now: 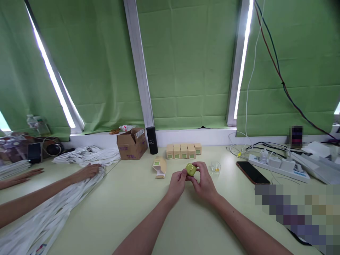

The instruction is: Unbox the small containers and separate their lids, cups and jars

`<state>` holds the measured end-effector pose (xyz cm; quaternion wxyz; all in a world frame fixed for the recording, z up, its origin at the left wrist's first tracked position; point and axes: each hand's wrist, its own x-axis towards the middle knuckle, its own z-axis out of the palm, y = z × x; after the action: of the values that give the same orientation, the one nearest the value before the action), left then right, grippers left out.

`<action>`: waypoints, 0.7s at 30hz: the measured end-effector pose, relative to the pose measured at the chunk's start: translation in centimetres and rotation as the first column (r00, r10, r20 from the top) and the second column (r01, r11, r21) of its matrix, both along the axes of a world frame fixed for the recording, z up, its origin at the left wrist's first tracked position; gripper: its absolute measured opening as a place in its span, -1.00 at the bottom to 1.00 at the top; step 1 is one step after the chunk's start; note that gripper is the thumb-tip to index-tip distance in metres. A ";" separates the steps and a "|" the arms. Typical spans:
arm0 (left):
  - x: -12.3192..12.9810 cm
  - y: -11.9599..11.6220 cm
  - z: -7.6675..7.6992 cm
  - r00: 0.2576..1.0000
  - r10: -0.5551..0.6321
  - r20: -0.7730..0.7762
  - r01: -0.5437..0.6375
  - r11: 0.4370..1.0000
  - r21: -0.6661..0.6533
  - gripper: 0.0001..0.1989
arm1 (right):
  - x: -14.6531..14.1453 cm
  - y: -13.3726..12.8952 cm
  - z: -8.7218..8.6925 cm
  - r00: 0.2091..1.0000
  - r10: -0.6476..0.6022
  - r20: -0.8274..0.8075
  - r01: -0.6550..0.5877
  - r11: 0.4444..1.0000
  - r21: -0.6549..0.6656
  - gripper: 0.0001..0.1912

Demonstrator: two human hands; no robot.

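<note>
Two forearms reach in from the near edge, and the left hand (177,183) and right hand (204,182) meet over the table (127,205), fingertips pinching a green case (191,169) (small, rounded) between the open carton (159,167) and clear container (215,167).

Got a row of boxes (183,152) on the table (132,212), far middle, with a loose box (159,166) nearer and a bit left. Going left: bottle (152,141), carton (130,146), then straps (57,216) from far to near. Going right: dish (215,166), phone (252,172), power strip (287,171) behind the phone. Blinds (186,63) behind it all, btw.
</note>
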<state>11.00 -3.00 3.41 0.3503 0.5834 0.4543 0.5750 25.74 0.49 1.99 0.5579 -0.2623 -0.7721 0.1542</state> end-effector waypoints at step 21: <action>-0.3 -0.3 0.0 0.958 0.240 -0.155 -0.197 0.948 0.248 -0.71 | 0.3 -0.3 0.1 0.995 0.094 -0.026 -0.096 0.988 -0.117 -0.62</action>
<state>10.67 -3.29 3.43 0.1710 0.6163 0.4768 0.6029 25.99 0.24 2.08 0.5412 -0.2562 -0.7675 0.2289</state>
